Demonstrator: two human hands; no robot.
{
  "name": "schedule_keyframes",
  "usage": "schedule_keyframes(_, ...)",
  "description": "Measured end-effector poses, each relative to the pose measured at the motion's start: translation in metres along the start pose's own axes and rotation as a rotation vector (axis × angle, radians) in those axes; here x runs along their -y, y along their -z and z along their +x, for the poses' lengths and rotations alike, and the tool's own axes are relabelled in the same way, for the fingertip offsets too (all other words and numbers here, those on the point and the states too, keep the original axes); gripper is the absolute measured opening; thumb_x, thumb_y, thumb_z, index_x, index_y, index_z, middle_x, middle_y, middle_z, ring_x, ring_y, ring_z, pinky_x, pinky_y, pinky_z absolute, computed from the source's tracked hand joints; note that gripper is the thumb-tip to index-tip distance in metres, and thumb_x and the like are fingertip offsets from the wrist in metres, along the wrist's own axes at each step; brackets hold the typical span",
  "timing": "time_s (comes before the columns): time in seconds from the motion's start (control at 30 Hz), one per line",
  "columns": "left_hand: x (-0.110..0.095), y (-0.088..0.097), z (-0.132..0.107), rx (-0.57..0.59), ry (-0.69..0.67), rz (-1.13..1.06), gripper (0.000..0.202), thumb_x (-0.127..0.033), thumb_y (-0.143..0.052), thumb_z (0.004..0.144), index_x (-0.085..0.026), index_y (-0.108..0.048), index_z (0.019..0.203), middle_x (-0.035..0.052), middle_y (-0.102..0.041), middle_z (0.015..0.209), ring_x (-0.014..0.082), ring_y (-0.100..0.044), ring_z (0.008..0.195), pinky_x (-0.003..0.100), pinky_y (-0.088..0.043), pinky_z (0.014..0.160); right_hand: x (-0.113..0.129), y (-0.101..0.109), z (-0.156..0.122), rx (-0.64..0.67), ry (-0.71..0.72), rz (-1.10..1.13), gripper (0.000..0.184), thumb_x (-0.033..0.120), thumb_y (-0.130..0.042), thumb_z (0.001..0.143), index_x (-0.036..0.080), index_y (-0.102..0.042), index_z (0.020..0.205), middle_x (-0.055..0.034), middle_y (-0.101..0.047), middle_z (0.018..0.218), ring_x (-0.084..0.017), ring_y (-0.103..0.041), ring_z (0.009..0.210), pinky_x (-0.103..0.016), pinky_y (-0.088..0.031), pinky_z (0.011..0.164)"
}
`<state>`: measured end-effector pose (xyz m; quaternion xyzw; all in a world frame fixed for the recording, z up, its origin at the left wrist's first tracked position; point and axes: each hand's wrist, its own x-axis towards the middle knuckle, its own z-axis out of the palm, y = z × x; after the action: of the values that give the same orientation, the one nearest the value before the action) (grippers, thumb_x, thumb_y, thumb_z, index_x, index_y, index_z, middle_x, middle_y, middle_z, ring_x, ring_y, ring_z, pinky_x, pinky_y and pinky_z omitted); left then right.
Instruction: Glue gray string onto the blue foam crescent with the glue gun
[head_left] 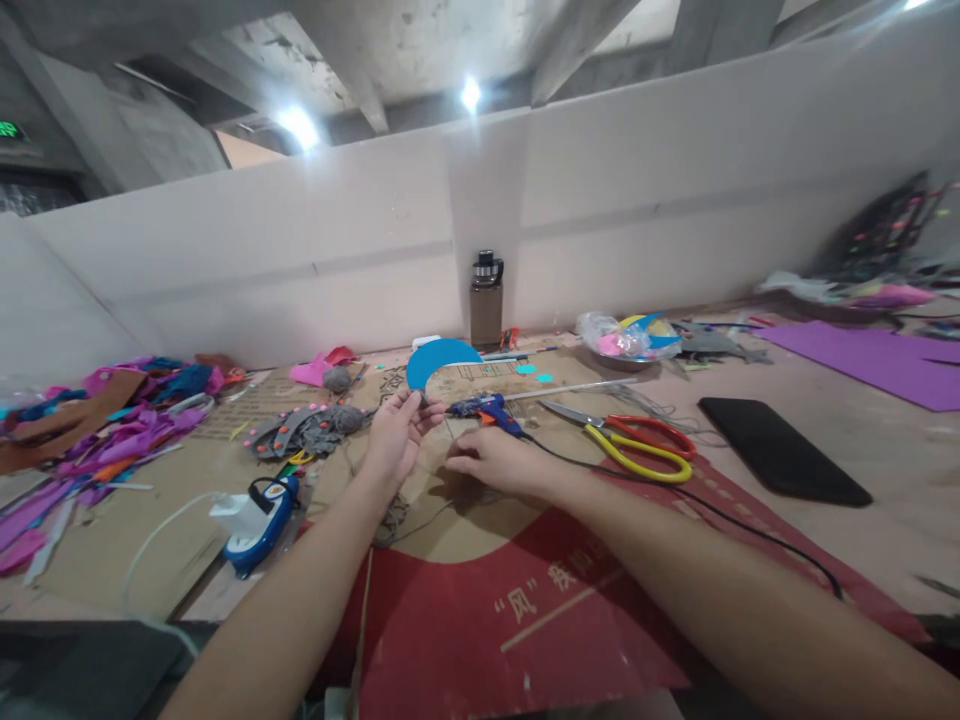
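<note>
My left hand is closed, palm partly up, pinching a small dark grey piece between thumb and fingertips. Close by on the right, my right hand has its fingers bent together over the cardboard; what they hold, if anything, is too small to make out. Just beyond the right hand lies a blue glue gun with a clear glue stick at its back. A blue curved foam piece lies behind the left hand. Loose grey yarn trails below the hands, across the cardboard.
Scissors with red and yellow handles and a black phone lie right. Left are a blue-white power strip, grey yarn pieces with pink dots and foam scraps. A bottle stands against the wall. The glue gun's cord runs right.
</note>
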<state>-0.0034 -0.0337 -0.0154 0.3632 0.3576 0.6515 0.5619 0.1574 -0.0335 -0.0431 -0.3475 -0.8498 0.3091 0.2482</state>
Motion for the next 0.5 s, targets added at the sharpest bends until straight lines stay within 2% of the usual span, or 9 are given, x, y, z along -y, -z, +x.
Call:
schedule_keyframes(0.07, -0.002, 0.003, 0.002, 0.001, -0.028, -0.008, 0.003, -0.013, -0.057, 0.082, -0.012, -0.057, 0.08, 0.0037, -0.066, 0.069, 0.0088, -0.063, 0.056, 0.019, -0.053, 0.056, -0.003, 0.013, 0.001, -0.091, -0.014, -0.02, 0.037, 0.044, -0.045, 0.088, 0.017, -0.065, 0.073, -0.0018, -0.064, 0.067, -0.013, -0.054, 0.062, -0.024, -0.037, 0.059)
schedule_keyframes(0.13, -0.004, 0.006, 0.004, -0.009, -0.064, -0.01, 0.005, -0.015, -0.059, 0.081, -0.012, -0.056, 0.079, 0.0034, -0.066, 0.069, 0.0087, -0.063, 0.057, 0.019, -0.052, 0.057, -0.012, 0.027, 0.004, -0.274, -0.097, -0.047, 0.047, 0.047, -0.034, 0.092, 0.017, -0.065, 0.075, -0.0035, -0.065, 0.07, -0.014, -0.056, 0.064, -0.024, -0.038, 0.062)
schedule_keyframes(0.2, -0.006, 0.008, 0.005, -0.013, -0.092, 0.008, 0.009, -0.018, -0.062, 0.08, -0.013, -0.054, 0.079, 0.0033, -0.066, 0.07, 0.0086, -0.063, 0.058, 0.019, -0.052, 0.058, -0.025, 0.036, 0.007, -0.407, -0.202, -0.191, 0.042, 0.045, -0.037, 0.092, 0.016, -0.065, 0.079, -0.0066, -0.067, 0.075, -0.016, -0.058, 0.069, -0.026, -0.04, 0.066)
schedule_keyframes(0.23, -0.006, 0.009, 0.005, -0.006, -0.098, 0.023, 0.011, -0.019, -0.063, 0.079, -0.013, -0.054, 0.08, 0.0032, -0.066, 0.071, 0.0085, -0.063, 0.058, 0.019, -0.052, 0.058, -0.032, 0.037, 0.008, -0.426, -0.266, -0.271, 0.037, 0.042, -0.042, 0.09, 0.016, -0.065, 0.08, -0.0084, -0.067, 0.078, -0.018, -0.059, 0.072, -0.027, -0.041, 0.068)
schedule_keyframes(0.27, -0.006, 0.009, 0.005, 0.005, -0.099, 0.039, 0.013, -0.021, -0.065, 0.078, -0.014, -0.054, 0.08, 0.0032, -0.066, 0.072, 0.0084, -0.063, 0.059, 0.019, -0.051, 0.059, -0.038, 0.035, 0.009, -0.39, -0.322, -0.341, 0.032, 0.038, -0.046, 0.088, 0.015, -0.065, 0.078, -0.0109, -0.068, 0.08, -0.02, -0.059, 0.074, -0.029, -0.041, 0.07)
schedule_keyframes(0.33, -0.005, 0.009, 0.004, 0.032, -0.097, 0.068, 0.017, -0.024, -0.067, 0.077, -0.013, -0.054, 0.082, 0.0028, -0.066, 0.074, 0.0084, -0.063, 0.06, 0.02, -0.051, 0.06, -0.049, 0.027, 0.012, -0.319, -0.384, -0.438, 0.022, 0.033, -0.058, 0.08, 0.012, -0.066, 0.082, -0.0172, -0.067, 0.089, -0.024, -0.06, 0.08, -0.032, -0.043, 0.075)
schedule_keyframes(0.4, -0.004, 0.008, 0.003, 0.048, -0.099, 0.091, 0.02, -0.026, -0.068, 0.075, -0.013, -0.054, 0.082, 0.0023, -0.065, 0.074, 0.0088, -0.063, 0.061, 0.021, -0.052, 0.06, -0.056, 0.017, 0.014, -0.329, -0.393, -0.468, 0.016, 0.021, -0.059, 0.076, 0.01, -0.065, 0.086, -0.0213, -0.065, 0.094, -0.026, -0.06, 0.085, -0.033, -0.043, 0.078)
schedule_keyframes(0.5, -0.003, 0.009, 0.002, 0.051, -0.103, 0.116, 0.022, -0.027, -0.069, 0.074, -0.014, -0.054, 0.082, 0.0022, -0.065, 0.075, 0.01, -0.064, 0.061, 0.023, -0.052, 0.06, -0.059, 0.008, 0.019, -0.36, -0.403, -0.471, 0.025, 0.013, -0.055, 0.072, 0.006, -0.062, 0.096, -0.0233, -0.063, 0.098, -0.028, -0.059, 0.091, -0.034, -0.043, 0.08)
